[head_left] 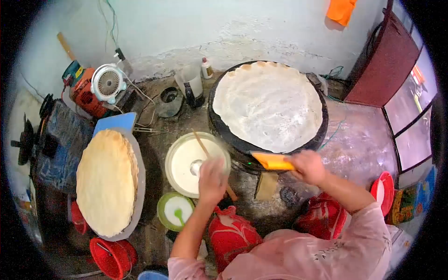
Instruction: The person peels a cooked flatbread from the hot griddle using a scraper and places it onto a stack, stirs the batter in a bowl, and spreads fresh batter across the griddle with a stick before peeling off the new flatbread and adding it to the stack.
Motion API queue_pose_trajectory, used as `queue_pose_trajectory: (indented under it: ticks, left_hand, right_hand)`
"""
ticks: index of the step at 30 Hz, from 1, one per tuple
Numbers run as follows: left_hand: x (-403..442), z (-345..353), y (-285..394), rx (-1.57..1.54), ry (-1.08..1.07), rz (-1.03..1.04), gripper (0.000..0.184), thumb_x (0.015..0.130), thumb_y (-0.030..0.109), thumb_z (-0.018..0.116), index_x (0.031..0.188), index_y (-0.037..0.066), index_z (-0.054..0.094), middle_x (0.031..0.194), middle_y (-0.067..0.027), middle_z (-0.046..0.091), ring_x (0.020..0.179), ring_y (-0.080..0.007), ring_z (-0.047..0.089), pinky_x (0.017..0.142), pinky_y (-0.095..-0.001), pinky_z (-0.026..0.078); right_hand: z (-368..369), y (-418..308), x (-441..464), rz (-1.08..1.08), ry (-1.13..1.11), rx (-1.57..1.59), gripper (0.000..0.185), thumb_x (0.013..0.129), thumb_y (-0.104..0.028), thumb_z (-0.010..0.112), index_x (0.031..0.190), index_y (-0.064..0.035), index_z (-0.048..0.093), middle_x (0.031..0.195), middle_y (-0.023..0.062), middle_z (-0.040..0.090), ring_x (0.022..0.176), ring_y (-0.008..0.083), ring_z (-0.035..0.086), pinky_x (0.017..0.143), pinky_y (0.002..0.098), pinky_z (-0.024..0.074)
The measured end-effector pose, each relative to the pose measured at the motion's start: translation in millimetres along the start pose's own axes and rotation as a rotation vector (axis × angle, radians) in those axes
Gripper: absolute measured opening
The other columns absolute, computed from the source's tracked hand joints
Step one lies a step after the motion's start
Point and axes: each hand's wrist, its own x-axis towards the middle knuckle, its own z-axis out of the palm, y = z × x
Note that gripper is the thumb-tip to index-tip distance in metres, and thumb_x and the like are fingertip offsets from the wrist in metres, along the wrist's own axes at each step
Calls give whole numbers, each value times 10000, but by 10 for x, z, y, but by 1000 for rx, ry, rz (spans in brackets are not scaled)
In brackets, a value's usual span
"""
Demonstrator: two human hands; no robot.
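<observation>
My right hand (pixel 309 167) is closed around an orange scraper (pixel 273 161) at the front edge of a round black griddle (pixel 217 119). A large, thin, pale crepe (pixel 270 105) covers most of that griddle. Over the right rim of a cream-coloured bowl of white batter (pixel 183 163) is my left hand (pixel 213 179), its fingers smeared by motion. A wooden stick (pixel 200 143) leans in the bowl, with a ladle (pixel 196 166) beside my left hand. Behind that hand, a second wooden stick (pixel 231 192) shows partly.
On the left stands a tall stack of round flatbreads (pixel 107 182). A green bowl (pixel 163 207) holds white liquid and a green spoon. Nearby are a red bucket (pixel 112 256), a small fan (pixel 108 83), a clear jug (pixel 191 77) and red sacks (pixel 233 235).
</observation>
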Motion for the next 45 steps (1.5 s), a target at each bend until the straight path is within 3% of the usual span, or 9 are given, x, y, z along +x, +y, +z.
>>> queue_pose_trajectory:
  ticks: [5,10,13,21,24,28,32,38,45]
  left_hand:
    - [698,868,71,153,-71,370,403,716,37,557,1118,61,552,1145,-100,519,1038,-298,477,806,-368,455]
    - [937,1444,-42,267,-156,385,316,675,72,607,991,78,613,1096,-90,550,1012,-298,495,784,-353,478]
    - [1145,1479,-22,78,-156,267,52,714,79,600,752,70,634,869,-51,619,911,-284,547,729,-374,490]
    - [1803,1464,-43,-186,-224,-95,168,819,172,570,894,39,640,788,-167,630,711,-280,625,642,-339,479]
    - [2073,1378,-61,-309,-272,-235,181,793,133,614,911,-1,641,760,-111,654,691,-171,613,658,-287,476]
    - [2331,1363,-65,-237,-242,-128,159,786,132,618,886,11,645,720,-105,639,669,-157,595,631,-288,463]
    - [2557,1325,22,-153,-238,-54,176,769,137,626,887,6,637,755,-154,636,690,-231,616,640,-317,467]
    - [2860,1243,267,-158,-203,-13,158,769,116,615,886,12,641,796,-175,633,726,-277,626,659,-334,480]
    - [2874,1177,502,-153,-132,197,84,754,78,572,803,40,628,751,-171,599,753,-350,577,701,-404,465]
  right_hand:
    - [36,126,-495,-31,-73,-119,346,668,-175,604,1009,-130,570,769,11,555,659,219,541,557,358,447]
    - [218,302,-586,-24,-72,-68,354,689,-148,552,1042,-132,548,815,2,558,705,216,542,585,363,455]
    - [349,413,-369,-11,10,-87,319,700,-162,532,1015,-131,563,802,11,554,678,218,543,567,355,455]
    - [777,172,212,-110,-108,-140,417,715,-159,527,1130,-133,540,825,18,550,735,222,548,646,353,448]
    - [775,356,672,103,-180,-47,319,736,-168,500,1046,-117,550,851,30,554,791,238,552,653,360,439]
    - [955,230,887,-33,-95,106,139,777,-144,482,878,-81,554,779,93,576,757,284,585,645,416,466]
    - [1277,302,1229,-79,275,215,103,744,-133,497,807,-69,549,752,104,571,736,290,589,626,422,457]
    - [1146,854,1582,190,127,-146,96,727,-137,522,775,-111,601,738,59,597,693,220,577,573,363,440]
    - [1046,456,1165,-75,49,-53,103,763,-186,506,741,-111,574,715,62,588,642,231,585,565,366,439]
